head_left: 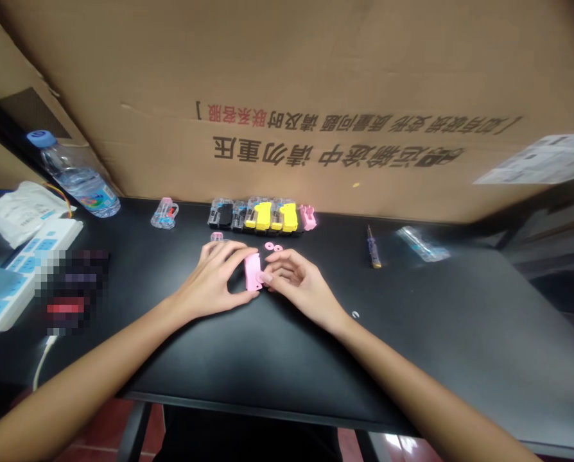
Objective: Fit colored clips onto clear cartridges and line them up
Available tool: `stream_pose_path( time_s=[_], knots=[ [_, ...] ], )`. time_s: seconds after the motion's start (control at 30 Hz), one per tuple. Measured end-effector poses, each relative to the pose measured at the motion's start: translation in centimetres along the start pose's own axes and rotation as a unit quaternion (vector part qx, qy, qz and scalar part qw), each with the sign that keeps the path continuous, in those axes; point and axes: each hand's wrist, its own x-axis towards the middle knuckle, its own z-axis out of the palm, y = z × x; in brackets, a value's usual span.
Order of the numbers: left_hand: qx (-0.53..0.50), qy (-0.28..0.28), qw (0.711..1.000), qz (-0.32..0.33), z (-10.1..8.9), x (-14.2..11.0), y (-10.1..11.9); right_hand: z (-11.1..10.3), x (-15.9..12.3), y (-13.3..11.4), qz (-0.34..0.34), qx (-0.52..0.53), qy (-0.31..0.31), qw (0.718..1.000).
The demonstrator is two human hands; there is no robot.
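Left hand (pixel 216 276): thumb and fingers gripping the ends of a pink piece (pixel 252 272), mid-tabletop (pixel 248 359), toward the back edge. Right hand (pixel 302 283): fingers curled, thumb and fingertips at the piece's right side (whether they pinch anything, cannot tell). Two pink rings (pixel 273 247) lie just beyond. Row of black and yellow devices (pixel 270 216) near the back edge, pink clip-like part (pixel 308 217) at its right end. Screwdriver (pixel 373 247) farther right; water bottle (pixel 82 181) at the back-left corner.
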Motion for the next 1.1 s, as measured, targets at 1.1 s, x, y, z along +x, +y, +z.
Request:
stream_pose_path(
  time_s=[1.1],
  knots=[
    [-0.03, -0.017, 0.996, 0.08, -1.4, -0.4, -0.1, -0.4, -1.1, -2.0, 0.089, 0.04, -0.127, 0.987]
  ],
)
